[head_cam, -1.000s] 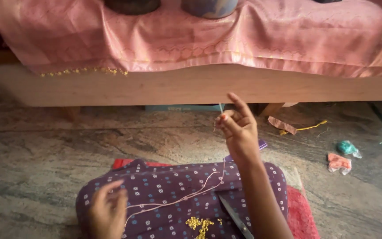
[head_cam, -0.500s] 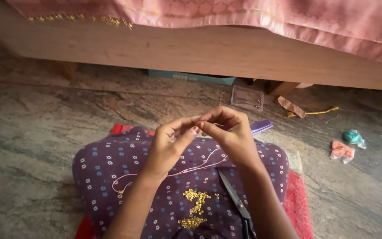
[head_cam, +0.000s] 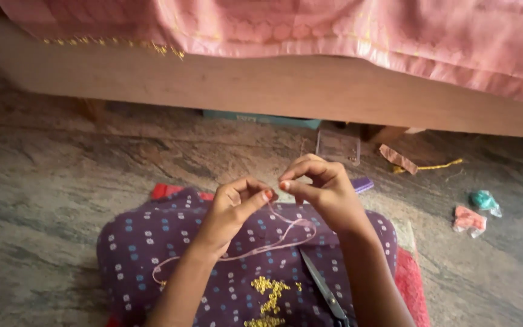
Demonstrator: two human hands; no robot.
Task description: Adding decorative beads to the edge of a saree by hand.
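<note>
Left hand [head_cam: 232,204]: raised since a second ago from lower left to frame centre, fingertips pinched on thin pale pink thread [head_cam: 273,245].
Right hand [head_cam: 322,191]: lowered, pinching same thread, fingertips meeting left's.
Thread: looped across purple dotted cloth [head_cam: 146,242], lower centre.
Nearby: gold beads [head_cam: 267,293]; scissors [head_cam: 325,290].

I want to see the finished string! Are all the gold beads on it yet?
Not yet. Both hands, left hand and right hand, pinch the pink thread at their fingertips. A pile of gold beads lies loose on the dotted purple cloth beside the scissors.
</note>
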